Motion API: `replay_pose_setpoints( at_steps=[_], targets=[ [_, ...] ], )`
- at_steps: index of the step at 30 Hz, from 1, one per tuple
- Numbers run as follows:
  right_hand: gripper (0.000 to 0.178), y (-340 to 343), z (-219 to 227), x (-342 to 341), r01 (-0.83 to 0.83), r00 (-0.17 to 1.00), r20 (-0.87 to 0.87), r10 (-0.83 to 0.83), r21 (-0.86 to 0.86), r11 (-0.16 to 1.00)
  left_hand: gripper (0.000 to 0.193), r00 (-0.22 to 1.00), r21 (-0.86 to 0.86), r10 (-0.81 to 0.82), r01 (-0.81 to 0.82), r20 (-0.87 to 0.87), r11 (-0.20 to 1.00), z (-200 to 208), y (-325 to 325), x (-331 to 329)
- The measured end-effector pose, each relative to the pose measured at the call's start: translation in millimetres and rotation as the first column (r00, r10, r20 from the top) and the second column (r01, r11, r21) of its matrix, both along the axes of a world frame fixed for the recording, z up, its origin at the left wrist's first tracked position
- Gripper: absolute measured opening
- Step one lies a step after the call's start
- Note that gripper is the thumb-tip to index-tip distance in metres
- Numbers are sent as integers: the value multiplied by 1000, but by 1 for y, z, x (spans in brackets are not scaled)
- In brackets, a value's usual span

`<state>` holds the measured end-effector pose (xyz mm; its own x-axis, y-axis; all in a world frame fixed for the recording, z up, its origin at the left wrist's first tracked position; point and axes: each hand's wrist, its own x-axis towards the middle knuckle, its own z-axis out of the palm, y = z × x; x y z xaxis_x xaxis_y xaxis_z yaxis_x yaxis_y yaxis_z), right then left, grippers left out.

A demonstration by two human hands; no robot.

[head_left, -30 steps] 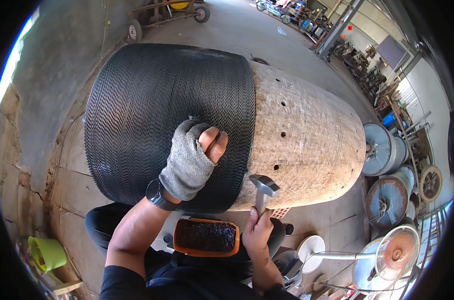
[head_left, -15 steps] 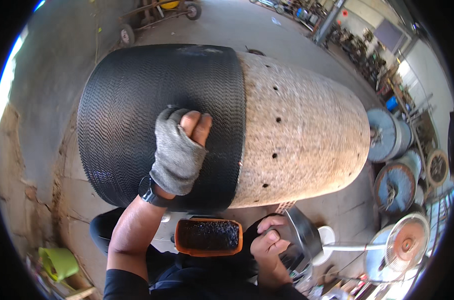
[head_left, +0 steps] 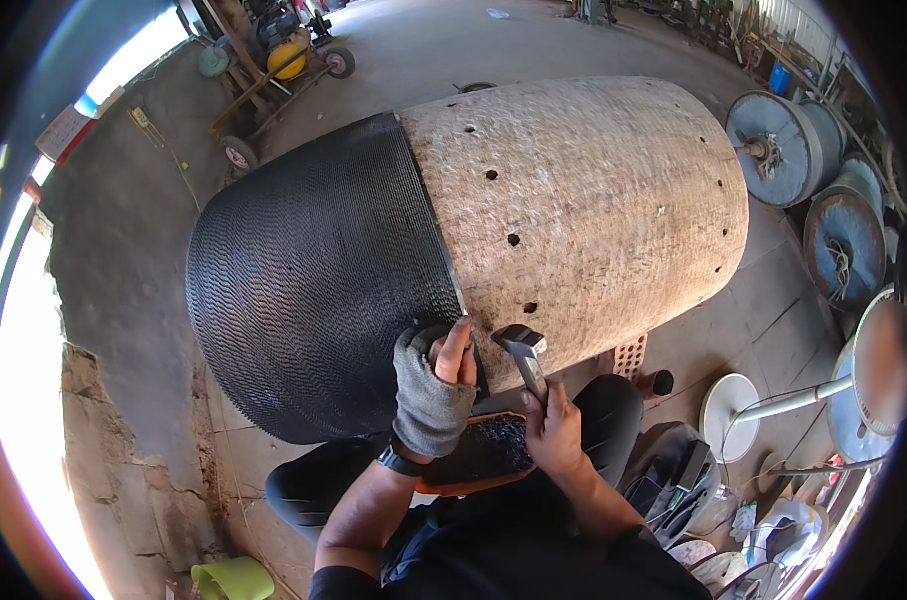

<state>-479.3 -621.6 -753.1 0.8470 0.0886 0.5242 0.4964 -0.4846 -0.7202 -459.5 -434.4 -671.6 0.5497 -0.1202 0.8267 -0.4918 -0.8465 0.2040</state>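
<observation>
A large drum lies on its side before me. Its left part carries a black, finely ridged covering (head_left: 314,270); the right part is a pale brown, rough surface (head_left: 594,190) with several dark holes. My left hand (head_left: 434,385), in a grey fingerless glove, rests at the covering's near right edge. Its fingers are curled, the index stretched up along the edge; anything pinched in them is hidden. My right hand (head_left: 556,435) grips the handle of a hammer (head_left: 524,350), its head close to the pale surface. Below my hands sits an orange-rimmed tray (head_left: 454,489) with small dark bits.
To the right stand grey metal drums (head_left: 774,150) and a white fan (head_left: 879,365). A perforated brick (head_left: 630,357) is by the drum's near side. A bag of tools (head_left: 674,480) lies at my right; a green bucket (head_left: 232,580) is at lower left. A wheeled cart (head_left: 289,75) stands behind.
My left hand has gone from the middle of the black covering to its near right edge. My right hand, bent near the tray before, now holds a hammer by the drum. The view has shifted.
</observation>
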Motion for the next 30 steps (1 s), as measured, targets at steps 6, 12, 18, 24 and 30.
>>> replay_pose_setpoints(
  at_steps=[6,12,18,24,30],
  targets=[
    [21,-10,3,-5,10,999,-38,-10,-3,1000,62,993,21,86,-85,-77,996,5,-12,1],
    [24,1,17,-9,-30,999,-41,34,90,996,72,964,-16,139,-146,-227,989,15,-23,6],
    [24,3,30,-5,-34,991,-134,18,-118,992,84,968,-99,84,-110,-234,989,-13,-16,21],
    [19,2,32,-5,-12,996,-95,5,-70,997,90,971,16,186,-186,-146,982,-1,-26,-11],
    [31,7,31,-19,-119,989,133,66,444,888,45,941,161,56,-2,-333,987,-40,-19,-72]
  ],
)
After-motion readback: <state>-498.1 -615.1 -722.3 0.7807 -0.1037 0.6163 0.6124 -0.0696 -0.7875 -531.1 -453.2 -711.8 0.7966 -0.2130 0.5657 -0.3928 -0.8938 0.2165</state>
